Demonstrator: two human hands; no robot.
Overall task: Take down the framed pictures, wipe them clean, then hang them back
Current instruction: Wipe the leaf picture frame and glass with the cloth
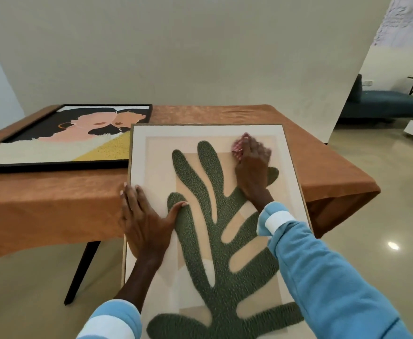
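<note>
A tall picture with a green leaf shape in a light wooden frame (208,133) leans with its top end on the table and its lower end toward me. My left hand (144,221) lies flat on its left side, fingers straight, thumb spread onto the green shape. My right hand (252,165) grips a pink cloth (238,146) and presses it on the picture's upper right part. A second picture (61,140), black-framed with two faces, lies flat on the table to the left.
The table (225,113) wears an orange cloth that hangs over its front and right edges, with a dark leg (82,270) below. A plain wall stands behind it. At the far right are a blue sofa (381,104) and glossy floor.
</note>
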